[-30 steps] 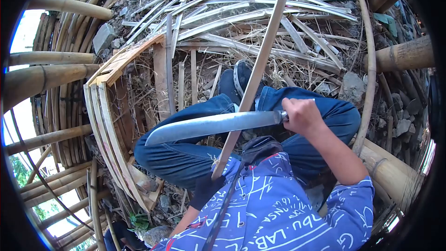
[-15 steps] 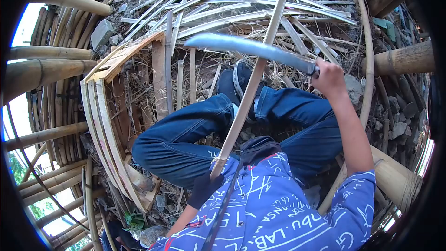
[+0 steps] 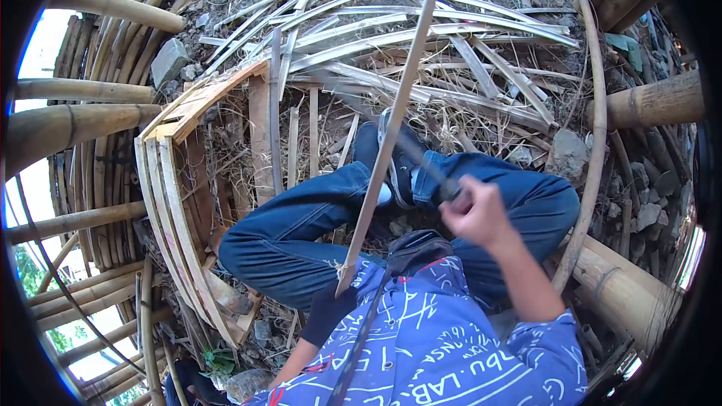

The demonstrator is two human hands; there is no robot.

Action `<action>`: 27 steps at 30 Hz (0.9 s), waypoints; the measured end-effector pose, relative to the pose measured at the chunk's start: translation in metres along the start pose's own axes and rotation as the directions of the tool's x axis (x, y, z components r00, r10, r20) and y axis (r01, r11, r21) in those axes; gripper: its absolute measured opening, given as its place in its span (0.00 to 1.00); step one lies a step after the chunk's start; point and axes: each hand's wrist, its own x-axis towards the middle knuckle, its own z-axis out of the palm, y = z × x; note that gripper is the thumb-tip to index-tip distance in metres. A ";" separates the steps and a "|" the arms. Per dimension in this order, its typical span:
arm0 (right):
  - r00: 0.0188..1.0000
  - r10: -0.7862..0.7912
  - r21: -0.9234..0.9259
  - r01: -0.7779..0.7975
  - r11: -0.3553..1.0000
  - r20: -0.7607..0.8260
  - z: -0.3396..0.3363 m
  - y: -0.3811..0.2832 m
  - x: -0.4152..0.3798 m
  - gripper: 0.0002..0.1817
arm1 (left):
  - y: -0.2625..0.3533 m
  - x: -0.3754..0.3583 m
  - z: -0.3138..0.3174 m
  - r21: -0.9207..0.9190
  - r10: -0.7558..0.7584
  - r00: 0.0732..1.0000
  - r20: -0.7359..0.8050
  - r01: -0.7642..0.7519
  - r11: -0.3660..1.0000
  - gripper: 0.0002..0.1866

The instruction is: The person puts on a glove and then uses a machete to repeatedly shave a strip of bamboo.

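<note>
A long bamboo strip (image 3: pixel 387 135) slants up from my lap across the head view. At its lower end my left hand (image 3: pixel 335 305), in a dark glove, is closed around it near my waist. My right hand (image 3: pixel 477 213) grips the dark handle of a machete (image 3: pixel 425 159) over my crossed legs. Its long blade is smeared by motion and points up and left, overlapping the strip in this view. My shoes (image 3: pixel 387 154) lie crossed just beneath.
Many split bamboo strips (image 3: pixel 361 43) lie on the ground ahead. A slatted wooden crate (image 3: pixel 167 203) stands at my left. Thick bamboo poles (image 3: pixel 654 99) run along both sides, with a grey rock (image 3: pixel 569 152) and rubble (image 3: pixel 647 207) to the right.
My right hand has swung the machete down and inward, from above my right knee toward the middle. The bamboo strip has shifted slightly left; the left hand stays at its lower end.
</note>
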 end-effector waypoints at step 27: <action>0.920 -0.347 -0.656 0.375 0.655 0.181 0.004 0.043 0.041 0.13 | 0.000 0.009 0.001 0.154 -0.114 0.993 0.043 0.106 0.982 0.17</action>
